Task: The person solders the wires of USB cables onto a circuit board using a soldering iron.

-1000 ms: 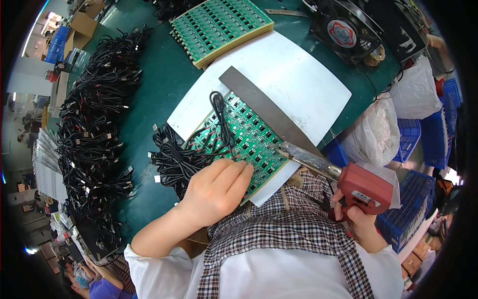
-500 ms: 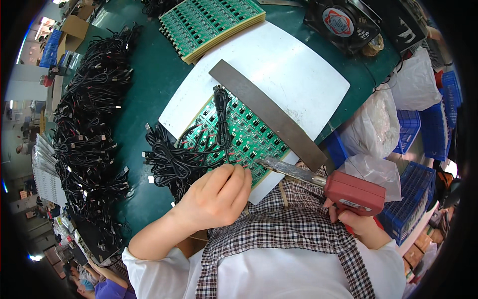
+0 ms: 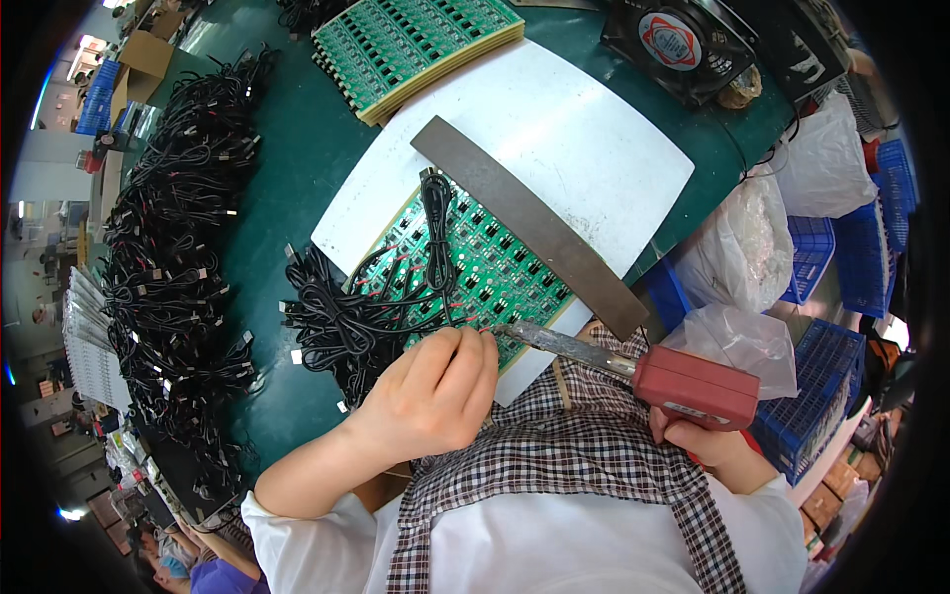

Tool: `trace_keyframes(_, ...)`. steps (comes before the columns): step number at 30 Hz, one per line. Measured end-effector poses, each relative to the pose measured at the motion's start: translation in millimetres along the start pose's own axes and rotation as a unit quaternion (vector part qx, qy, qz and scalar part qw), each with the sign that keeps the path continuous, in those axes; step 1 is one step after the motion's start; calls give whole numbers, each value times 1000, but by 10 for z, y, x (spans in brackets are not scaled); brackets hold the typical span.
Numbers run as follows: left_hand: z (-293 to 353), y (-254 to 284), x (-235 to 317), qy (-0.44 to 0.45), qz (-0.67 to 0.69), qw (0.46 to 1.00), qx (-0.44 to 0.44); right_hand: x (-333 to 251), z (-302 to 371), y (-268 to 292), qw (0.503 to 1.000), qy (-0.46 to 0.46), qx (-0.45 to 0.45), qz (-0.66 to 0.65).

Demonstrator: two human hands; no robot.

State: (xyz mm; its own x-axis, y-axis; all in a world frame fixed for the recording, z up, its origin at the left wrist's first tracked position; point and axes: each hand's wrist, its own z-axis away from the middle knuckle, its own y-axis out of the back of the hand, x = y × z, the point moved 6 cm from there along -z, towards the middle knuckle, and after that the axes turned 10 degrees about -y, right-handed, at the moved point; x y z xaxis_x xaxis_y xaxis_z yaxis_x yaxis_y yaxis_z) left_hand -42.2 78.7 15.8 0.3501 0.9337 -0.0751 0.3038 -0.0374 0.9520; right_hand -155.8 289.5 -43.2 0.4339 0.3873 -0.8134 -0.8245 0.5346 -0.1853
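Note:
My left hand point(image 3: 432, 388) rests on the near edge of a green circuit board panel point(image 3: 475, 262), its fingers pinched on a thin wire. My right hand point(image 3: 708, 444) grips a red-handled soldering iron point(image 3: 653, 368), whose metal tip reaches left to the board right by my left fingertips. A bundle of black cables point(image 3: 356, 312) lies across the board and to its left. The board sits on a white sheet point(image 3: 564, 139) with a dark flat metal strip point(image 3: 524, 223) lying diagonally along the board's right side.
A stack of green circuit panels point(image 3: 416, 45) lies at the far edge of the green table point(image 3: 287, 158). Many black cables point(image 3: 173, 247) are heaped on the left. A black fan point(image 3: 683, 45) stands at the back right. Clear plastic bags point(image 3: 752, 247) and blue crates point(image 3: 826, 371) are on the right.
The view has shifted so the board sits lower left. My left hand has slid toward the board's near edge and the iron's tip has come up to my fingertips.

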Motion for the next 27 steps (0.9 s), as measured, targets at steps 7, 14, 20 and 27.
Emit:
trace_keyframes(7,-10,-1,14,-4,-14,1000,-11,-49,-34,-3,999,26,1,48)
trace_keyframes(14,-29,-8,24,-15,-23,999,-20,-138,-5,-41,997,4,-4,-71)
trace_keyframes(20,-44,15,25,4,-31,999,-31,-109,-8,-26,994,12,-27,-110)
trace_keyframes(27,-2,26,-124,63,64,995,40,-96,13,-28,994,49,-2,-100)
